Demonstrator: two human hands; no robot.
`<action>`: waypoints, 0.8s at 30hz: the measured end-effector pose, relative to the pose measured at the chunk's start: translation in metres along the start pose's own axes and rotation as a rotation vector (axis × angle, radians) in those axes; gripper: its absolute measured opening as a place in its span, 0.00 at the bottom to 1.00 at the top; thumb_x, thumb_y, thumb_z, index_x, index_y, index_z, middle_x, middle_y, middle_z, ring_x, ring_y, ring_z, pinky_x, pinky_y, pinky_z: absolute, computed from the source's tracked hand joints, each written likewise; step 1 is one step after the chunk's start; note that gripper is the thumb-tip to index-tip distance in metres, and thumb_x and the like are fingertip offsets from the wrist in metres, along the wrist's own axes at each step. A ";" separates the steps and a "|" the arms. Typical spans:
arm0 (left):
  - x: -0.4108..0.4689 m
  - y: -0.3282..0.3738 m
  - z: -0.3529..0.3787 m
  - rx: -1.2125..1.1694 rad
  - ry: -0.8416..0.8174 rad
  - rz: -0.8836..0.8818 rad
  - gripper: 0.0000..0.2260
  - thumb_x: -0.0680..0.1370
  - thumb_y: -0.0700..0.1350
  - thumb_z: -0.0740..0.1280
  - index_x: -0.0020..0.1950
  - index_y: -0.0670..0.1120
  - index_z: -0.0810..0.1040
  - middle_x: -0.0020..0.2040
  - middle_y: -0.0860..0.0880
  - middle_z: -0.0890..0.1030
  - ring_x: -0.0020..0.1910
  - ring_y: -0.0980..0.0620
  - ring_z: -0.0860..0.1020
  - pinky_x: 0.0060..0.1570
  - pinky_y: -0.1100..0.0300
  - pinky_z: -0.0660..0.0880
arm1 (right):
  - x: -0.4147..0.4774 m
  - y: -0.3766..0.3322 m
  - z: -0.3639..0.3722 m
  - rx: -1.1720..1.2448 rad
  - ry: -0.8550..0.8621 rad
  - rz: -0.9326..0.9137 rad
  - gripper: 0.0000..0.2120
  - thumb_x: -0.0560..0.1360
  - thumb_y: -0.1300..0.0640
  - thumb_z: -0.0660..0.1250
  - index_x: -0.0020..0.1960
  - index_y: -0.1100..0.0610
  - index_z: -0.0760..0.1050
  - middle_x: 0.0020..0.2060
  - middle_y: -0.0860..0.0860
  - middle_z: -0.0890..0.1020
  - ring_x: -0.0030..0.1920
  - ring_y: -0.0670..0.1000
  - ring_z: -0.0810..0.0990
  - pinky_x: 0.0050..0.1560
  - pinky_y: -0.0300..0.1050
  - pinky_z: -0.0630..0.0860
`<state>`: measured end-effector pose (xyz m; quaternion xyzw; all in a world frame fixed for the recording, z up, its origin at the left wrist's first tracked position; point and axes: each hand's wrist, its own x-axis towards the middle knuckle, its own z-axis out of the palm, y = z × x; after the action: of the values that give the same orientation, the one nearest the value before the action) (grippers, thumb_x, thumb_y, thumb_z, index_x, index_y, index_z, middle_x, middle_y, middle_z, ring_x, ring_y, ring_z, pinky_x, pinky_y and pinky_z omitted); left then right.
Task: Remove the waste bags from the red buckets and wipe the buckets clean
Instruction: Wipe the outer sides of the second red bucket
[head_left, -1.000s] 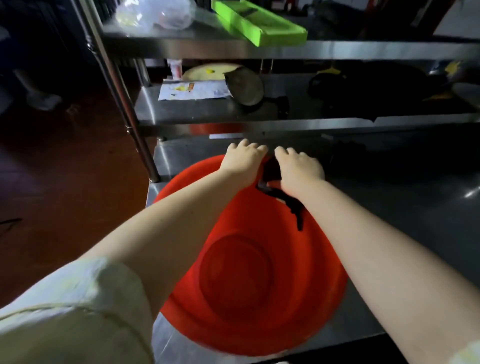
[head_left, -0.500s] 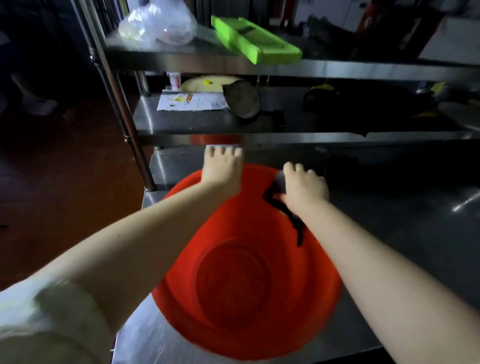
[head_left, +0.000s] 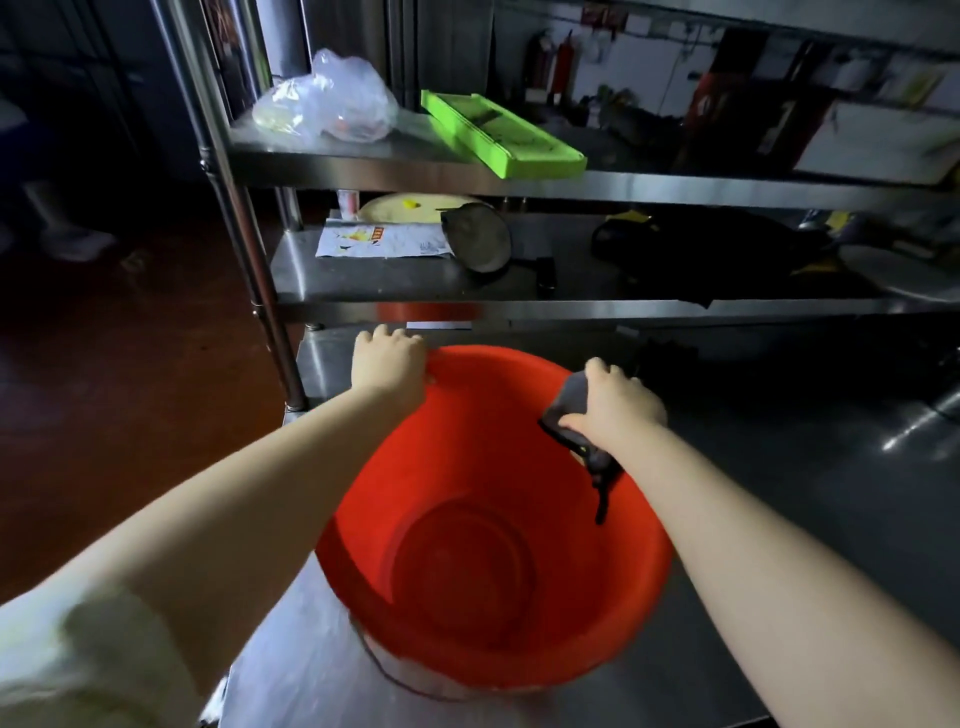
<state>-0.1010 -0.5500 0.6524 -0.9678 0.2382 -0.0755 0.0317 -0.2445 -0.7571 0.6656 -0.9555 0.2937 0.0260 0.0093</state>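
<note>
Red round plastic bucket (head_left: 483, 545), left hand (head_left: 388, 362) gripping its rim.

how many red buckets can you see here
1: the red bucket is on the steel table, left hand gripping its far rim, right hand holding a dark cloth at its right rim. Others may be out of view.
</note>
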 end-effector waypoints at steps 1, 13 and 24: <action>-0.002 0.008 -0.004 0.029 0.017 -0.023 0.17 0.76 0.47 0.65 0.65 0.48 0.73 0.62 0.45 0.75 0.63 0.43 0.69 0.60 0.51 0.65 | -0.002 -0.004 0.000 -0.018 0.013 -0.013 0.32 0.71 0.40 0.71 0.66 0.54 0.63 0.64 0.55 0.72 0.64 0.59 0.73 0.52 0.53 0.74; 0.012 -0.007 -0.005 -0.195 -0.107 -0.005 0.19 0.72 0.53 0.72 0.62 0.51 0.78 0.58 0.45 0.80 0.58 0.42 0.77 0.54 0.54 0.73 | -0.005 -0.036 0.000 0.054 -0.020 -0.079 0.32 0.71 0.41 0.71 0.66 0.55 0.63 0.64 0.56 0.72 0.64 0.60 0.73 0.55 0.55 0.74; 0.011 0.053 0.001 -0.139 0.087 0.385 0.19 0.78 0.49 0.63 0.69 0.54 0.71 0.67 0.51 0.74 0.67 0.48 0.69 0.63 0.55 0.64 | -0.008 -0.062 0.005 -0.002 0.060 -0.113 0.27 0.74 0.49 0.70 0.67 0.54 0.62 0.65 0.56 0.71 0.64 0.59 0.72 0.55 0.54 0.72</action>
<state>-0.1156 -0.6019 0.6481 -0.9001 0.4244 -0.0931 -0.0319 -0.2167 -0.7016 0.6617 -0.9709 0.2393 -0.0031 0.0009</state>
